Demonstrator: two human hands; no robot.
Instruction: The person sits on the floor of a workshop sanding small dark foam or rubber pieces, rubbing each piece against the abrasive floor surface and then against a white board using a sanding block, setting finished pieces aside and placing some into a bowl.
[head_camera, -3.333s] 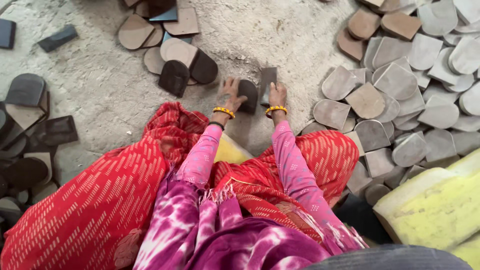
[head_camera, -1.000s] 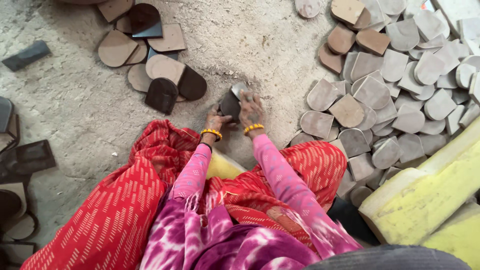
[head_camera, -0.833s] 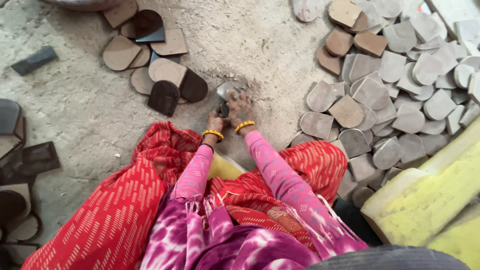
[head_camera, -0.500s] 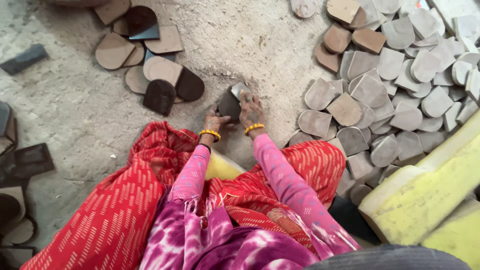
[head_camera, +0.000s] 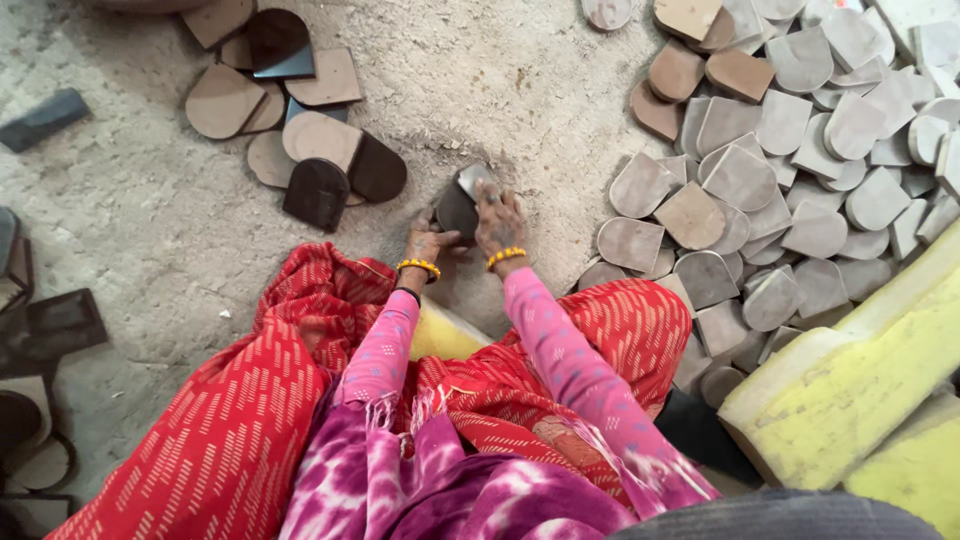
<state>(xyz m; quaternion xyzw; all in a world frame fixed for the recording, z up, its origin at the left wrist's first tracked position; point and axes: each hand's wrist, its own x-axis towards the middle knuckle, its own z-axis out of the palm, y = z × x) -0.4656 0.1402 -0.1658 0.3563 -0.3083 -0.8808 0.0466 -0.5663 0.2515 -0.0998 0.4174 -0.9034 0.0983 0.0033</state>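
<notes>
Seen from above, seated on a dusty floor (head_camera: 150, 230), red skirt spread around the knees. Left hand (head_camera: 428, 243) closed on the lower edge of a dark arch-shaped piece (head_camera: 457, 210), held just above the floor between both hands. Right hand (head_camera: 499, 222) laid flat over a second, greyer piece (head_camera: 475, 180) just behind the first, fingers spread and pressing it down; how firm the grip is, cannot tell. To the right, a big heap of grey pieces (head_camera: 760, 170), overlapping. To the upper left, a small group of brown and black pieces (head_camera: 320, 160). At lower right, yellow foam blocks (head_camera: 850, 390).

Possible trouble: two pieces sliding against each other and slipping from dusty fingers, or a fingertip pinched between them. Leaning heap beside the right knee likely to slide if bumped.
</notes>
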